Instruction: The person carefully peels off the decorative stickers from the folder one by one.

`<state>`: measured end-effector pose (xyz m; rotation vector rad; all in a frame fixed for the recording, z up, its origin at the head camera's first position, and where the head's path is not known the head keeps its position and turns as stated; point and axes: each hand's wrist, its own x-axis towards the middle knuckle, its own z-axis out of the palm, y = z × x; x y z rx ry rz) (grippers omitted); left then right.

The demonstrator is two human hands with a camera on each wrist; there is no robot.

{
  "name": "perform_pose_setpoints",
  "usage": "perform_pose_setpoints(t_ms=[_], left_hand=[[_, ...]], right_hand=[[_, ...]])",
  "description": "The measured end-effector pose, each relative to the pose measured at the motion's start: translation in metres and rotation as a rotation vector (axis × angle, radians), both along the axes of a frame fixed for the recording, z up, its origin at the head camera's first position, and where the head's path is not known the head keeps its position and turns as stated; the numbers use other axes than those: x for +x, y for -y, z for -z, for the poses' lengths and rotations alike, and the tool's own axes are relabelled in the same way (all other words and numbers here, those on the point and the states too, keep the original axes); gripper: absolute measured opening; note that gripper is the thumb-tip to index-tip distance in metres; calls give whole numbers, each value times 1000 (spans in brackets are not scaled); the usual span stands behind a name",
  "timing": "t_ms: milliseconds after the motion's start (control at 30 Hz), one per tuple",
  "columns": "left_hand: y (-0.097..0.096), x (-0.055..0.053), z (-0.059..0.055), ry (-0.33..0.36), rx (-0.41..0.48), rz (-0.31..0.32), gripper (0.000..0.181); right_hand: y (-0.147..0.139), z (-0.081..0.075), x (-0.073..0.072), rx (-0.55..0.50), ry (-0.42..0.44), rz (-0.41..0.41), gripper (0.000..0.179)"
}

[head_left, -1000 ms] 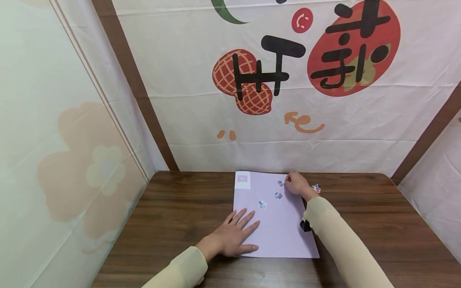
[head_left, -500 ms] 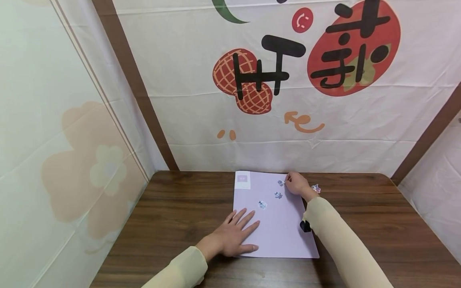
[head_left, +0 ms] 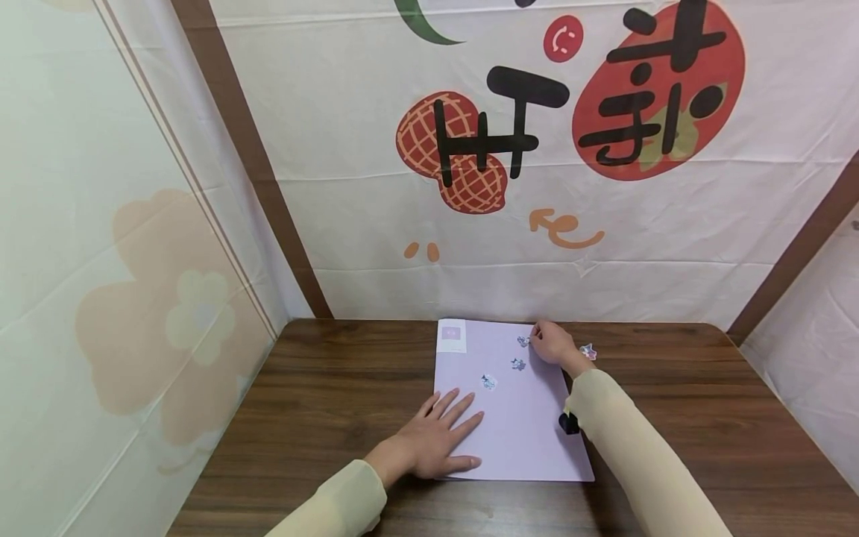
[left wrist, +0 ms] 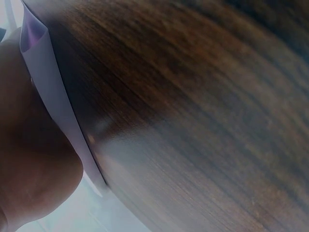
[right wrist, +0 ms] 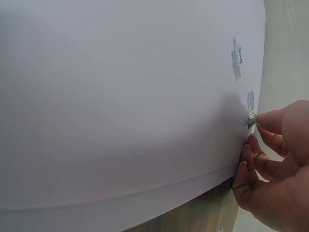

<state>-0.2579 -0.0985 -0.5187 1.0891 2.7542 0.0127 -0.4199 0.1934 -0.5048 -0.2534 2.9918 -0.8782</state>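
A thin lilac folder (head_left: 513,432) lies flat on the wooden table, with a white label (head_left: 452,335) at its upper left. My left hand (head_left: 432,441) rests on its lower left part, fingers spread. Near the top right corner, my right hand (head_left: 553,343) pinches the edge of a small blue-grey sticker (right wrist: 251,117) between thumb and forefinger. The other fingers curl at the folder's edge in the right wrist view. Two more character stickers show on the folder: one sticker (head_left: 519,364) just below, another sticker (head_left: 488,382) near the middle.
A star-shaped sticker (head_left: 589,351) lies beyond the folder's right edge, beside my right wrist. Under the right cuff sits a black wrist device (head_left: 568,423). Behind the brown table (head_left: 356,373) hangs a printed white cloth (head_left: 362,224); more cloth closes both sides.
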Motion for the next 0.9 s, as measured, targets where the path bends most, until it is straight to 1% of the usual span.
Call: perform_pose_setpoints(t_ms=[67, 333, 567, 900], left_hand=[[-1, 1, -2, 7, -4, -3, 76], [0, 1, -3, 6, -4, -1, 76], [0, 0, 0, 11, 4, -1, 76], [1, -3, 7, -9, 10, 5, 78]], right_hand=[[0, 0, 0, -5, 1, 2, 12], [-1, 4, 0, -16, 6, 4, 14], [-3, 4, 0, -35, 17, 5, 14], [-3, 1, 2, -61, 23, 3, 14]])
